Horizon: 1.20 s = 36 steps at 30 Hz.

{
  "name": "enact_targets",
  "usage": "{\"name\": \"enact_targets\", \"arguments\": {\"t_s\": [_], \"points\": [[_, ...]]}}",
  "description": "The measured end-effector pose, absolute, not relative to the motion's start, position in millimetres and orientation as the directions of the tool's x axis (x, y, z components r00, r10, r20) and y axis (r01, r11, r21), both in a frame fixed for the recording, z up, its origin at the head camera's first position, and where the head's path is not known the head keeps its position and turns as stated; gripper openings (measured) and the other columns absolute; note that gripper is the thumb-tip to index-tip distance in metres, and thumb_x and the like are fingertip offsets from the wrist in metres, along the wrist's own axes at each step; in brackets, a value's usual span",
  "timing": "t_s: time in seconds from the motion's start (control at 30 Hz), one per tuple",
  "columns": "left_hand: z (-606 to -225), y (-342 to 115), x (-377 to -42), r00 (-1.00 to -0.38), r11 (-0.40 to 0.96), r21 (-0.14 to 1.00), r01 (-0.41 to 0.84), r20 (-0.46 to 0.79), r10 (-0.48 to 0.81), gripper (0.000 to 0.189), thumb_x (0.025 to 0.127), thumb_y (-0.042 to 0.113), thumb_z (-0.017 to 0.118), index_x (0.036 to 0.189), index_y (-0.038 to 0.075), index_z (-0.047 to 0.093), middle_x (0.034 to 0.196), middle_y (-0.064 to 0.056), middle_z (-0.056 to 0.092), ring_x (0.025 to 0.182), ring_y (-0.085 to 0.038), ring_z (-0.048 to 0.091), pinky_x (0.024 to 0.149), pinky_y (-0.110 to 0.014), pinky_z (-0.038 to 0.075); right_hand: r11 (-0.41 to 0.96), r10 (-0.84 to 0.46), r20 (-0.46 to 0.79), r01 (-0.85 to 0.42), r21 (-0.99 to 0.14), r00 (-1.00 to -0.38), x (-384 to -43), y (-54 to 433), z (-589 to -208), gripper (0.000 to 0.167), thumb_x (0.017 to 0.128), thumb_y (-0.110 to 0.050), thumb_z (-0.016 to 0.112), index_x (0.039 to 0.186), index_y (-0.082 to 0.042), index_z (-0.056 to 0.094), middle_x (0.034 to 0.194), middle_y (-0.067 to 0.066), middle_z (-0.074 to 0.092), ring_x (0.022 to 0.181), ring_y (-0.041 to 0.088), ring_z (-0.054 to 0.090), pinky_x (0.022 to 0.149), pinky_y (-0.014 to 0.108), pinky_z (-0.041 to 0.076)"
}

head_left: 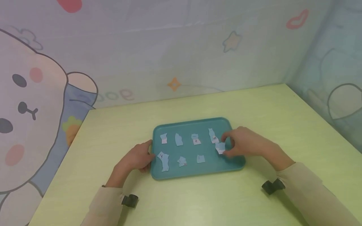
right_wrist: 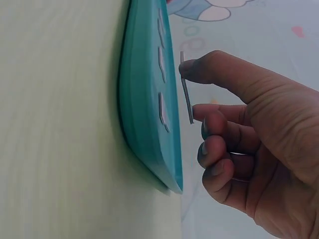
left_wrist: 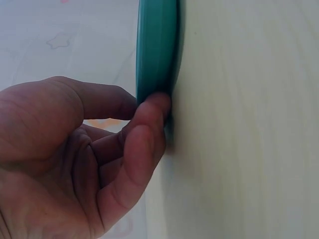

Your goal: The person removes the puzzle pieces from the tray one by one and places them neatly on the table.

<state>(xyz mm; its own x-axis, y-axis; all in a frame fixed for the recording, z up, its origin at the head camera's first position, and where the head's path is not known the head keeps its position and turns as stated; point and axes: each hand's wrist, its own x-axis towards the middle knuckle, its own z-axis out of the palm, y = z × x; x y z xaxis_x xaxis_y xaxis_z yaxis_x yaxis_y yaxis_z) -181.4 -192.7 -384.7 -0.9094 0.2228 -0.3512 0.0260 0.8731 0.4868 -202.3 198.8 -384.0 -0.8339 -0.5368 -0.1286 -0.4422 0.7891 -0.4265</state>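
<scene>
My left hand [head_left: 139,156] grips the left end of a teal tray [head_left: 195,172], thumb at the rim and curled fingers under the edge in the left wrist view. Over the tray's right part, my right hand [head_left: 246,142] pinches a thin, flat, pale blue-white jagged piece [head_left: 220,148] by its edges between thumb and index finger. In the right wrist view this piece [right_wrist: 187,92] shows edge-on, raised off the tray. Several similar torn-looking pieces lie in two rows, including a long one [head_left: 164,161] at lower left and a tall one [head_left: 213,136] at upper right.
The tray stands on a light yellow-green table [head_left: 192,201]. Behind it hangs a cloth backdrop [head_left: 158,47] with a printed cartoon bear at left. Both sleeved wrists carry small dark devices, the left one [head_left: 130,201] close to the table.
</scene>
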Motion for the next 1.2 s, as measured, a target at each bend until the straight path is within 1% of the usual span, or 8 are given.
{"name": "enact_targets", "arguments": {"t_s": [0.23, 0.4, 0.53, 0.63, 0.8, 1.2], "points": [[-385, -195, -181, -0.910, 0.873, 0.486, 0.033, -0.347, 0.228, 0.066, 0.104, 0.007, 0.054, 0.161, -0.010, 0.026, 0.066, -0.007, 0.063, 0.052, -0.015, 0.060, 0.054, -0.028, 0.052, 0.791, -0.515, -0.054, -0.450, -0.415, -0.856, -208, 211, -378, 0.039, 0.086, -0.032, 0.085, 0.115, -0.008, 0.073, 0.059, -0.006, 0.055, 0.055, 0.008, 0.049, 0.055, 0.027, 0.041], [-383, -198, -180, -0.911, 0.870, 0.492, 0.029, -0.346, 0.226, 0.066, 0.104, 0.006, 0.054, 0.161, -0.011, 0.025, 0.066, -0.007, 0.062, 0.052, -0.015, 0.059, 0.054, -0.028, 0.052, 0.804, -0.484, -0.054, -0.420, -0.421, -0.874, -214, 218, -375, 0.041, 0.087, -0.032, 0.084, 0.118, -0.008, 0.072, 0.058, -0.005, 0.053, 0.053, 0.010, 0.047, 0.053, 0.027, 0.038], [-382, -200, -180, -0.906, 0.871, 0.490, 0.029, -0.355, 0.230, 0.068, 0.104, 0.006, 0.053, 0.162, -0.011, 0.023, 0.065, -0.006, 0.063, 0.052, -0.015, 0.059, 0.055, -0.028, 0.052, 0.828, -0.435, -0.055, -0.376, -0.417, -0.899, -219, 226, -375, 0.043, 0.088, -0.032, 0.083, 0.122, -0.007, 0.071, 0.059, -0.002, 0.054, 0.054, 0.012, 0.047, 0.054, 0.029, 0.039], [-380, -200, -180, -0.902, 0.873, 0.487, 0.032, -0.361, 0.235, 0.068, 0.104, 0.006, 0.053, 0.162, -0.012, 0.022, 0.065, -0.007, 0.063, 0.052, -0.015, 0.059, 0.055, -0.029, 0.052, 0.838, -0.412, -0.038, -0.363, -0.407, -0.910, -222, 232, -377, 0.043, 0.088, -0.031, 0.083, 0.121, -0.006, 0.071, 0.060, -0.002, 0.054, 0.055, 0.013, 0.048, 0.055, 0.030, 0.040], [-381, -202, -180, -0.900, 0.876, 0.482, 0.020, -0.373, 0.226, 0.069, 0.104, 0.007, 0.053, 0.163, -0.012, 0.021, 0.067, -0.007, 0.064, 0.053, -0.016, 0.061, 0.056, -0.030, 0.055, 0.839, -0.409, -0.002, -0.375, -0.395, -0.912, -229, 241, -381, 0.042, 0.087, -0.031, 0.083, 0.119, -0.005, 0.071, 0.060, -0.002, 0.055, 0.056, 0.013, 0.049, 0.057, 0.031, 0.041], [-380, -201, -178, -0.900, 0.880, 0.475, -0.008, -0.387, 0.201, 0.071, 0.104, 0.007, 0.055, 0.164, -0.009, 0.021, 0.068, -0.008, 0.063, 0.053, -0.016, 0.060, 0.055, -0.030, 0.054, 0.836, -0.404, 0.017, -0.376, -0.400, -0.915, -244, 257, -387, 0.043, 0.087, -0.029, 0.083, 0.118, -0.002, 0.070, 0.063, -0.002, 0.057, 0.060, 0.013, 0.051, 0.061, 0.031, 0.043]]}}
